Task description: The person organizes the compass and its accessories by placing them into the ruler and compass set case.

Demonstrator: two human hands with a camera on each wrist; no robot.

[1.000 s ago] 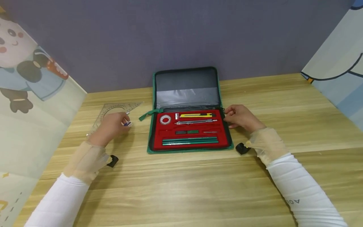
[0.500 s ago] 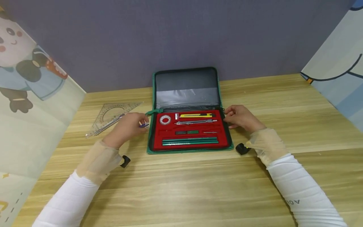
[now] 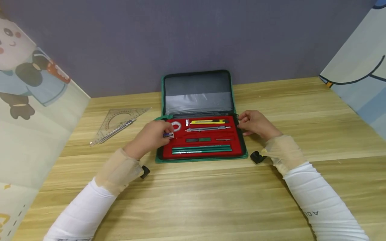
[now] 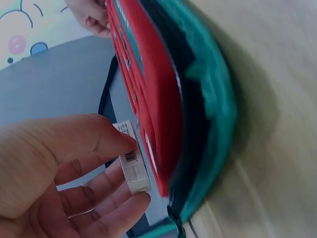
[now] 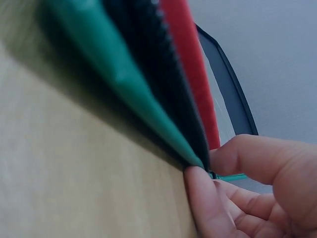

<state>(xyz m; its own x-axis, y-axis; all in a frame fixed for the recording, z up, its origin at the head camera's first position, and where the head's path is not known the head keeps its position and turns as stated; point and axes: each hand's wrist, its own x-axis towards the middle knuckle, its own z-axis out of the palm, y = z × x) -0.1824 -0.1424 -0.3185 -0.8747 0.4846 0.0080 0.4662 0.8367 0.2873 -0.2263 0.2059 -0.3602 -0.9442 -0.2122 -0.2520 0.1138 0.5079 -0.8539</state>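
Note:
My left hand (image 3: 152,135) pinches a small eraser (image 3: 169,135) over the left side of the red tray (image 3: 238,147). In the left wrist view the eraser (image 4: 132,163) shows a printed sleeve with a barcode and a pale bare end, between thumb and fingers. The tray lies in an open green zip case (image 3: 197,80) whose lid leans back. At the case's right edge, my right hand (image 3: 256,124) pinches the zipper border, as the right wrist view shows. The tray holds a yellow utility knife (image 3: 209,122), a metal compass (image 3: 208,128), green pencils (image 3: 202,149) and a white ring (image 3: 176,126), partly covered by the left hand.
Left of the case, a clear set square (image 3: 104,124) lies on the wooden table (image 3: 193,197), with a metal drawing tool (image 3: 117,131) across it. A small sharpener (image 3: 187,123) sits beside the knife. A grey panel (image 3: 193,36) stands behind the table.
My left hand has moved right with the eraser, from above the set square to over the tray's left side. The set square and metal tool have come into view. The right hand stays put.

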